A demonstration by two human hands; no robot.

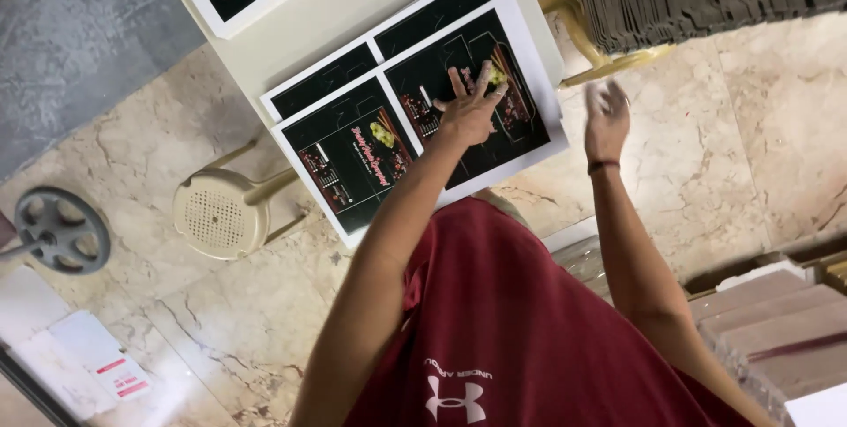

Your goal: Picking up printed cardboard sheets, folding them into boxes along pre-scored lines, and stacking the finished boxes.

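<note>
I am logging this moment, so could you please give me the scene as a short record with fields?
Left hand: left hand flat, fingers spread, on the top black printed cardboard sheet
Right hand: right hand raised beside the sheets, holding nothing
Surface: cream tabletop
Nearby: cream plastic stool; grey metal handwheel
Floor: beige marble floor

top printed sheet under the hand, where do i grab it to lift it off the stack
Take the top sheet by its white border at the right edge, which overhangs the table, coming from the right where the right hand hovers free. The sheet lies flat on the stack, so only an edge offers a pinch. The left hand is spread flat on its middle and would probably have to ease off first.
</note>
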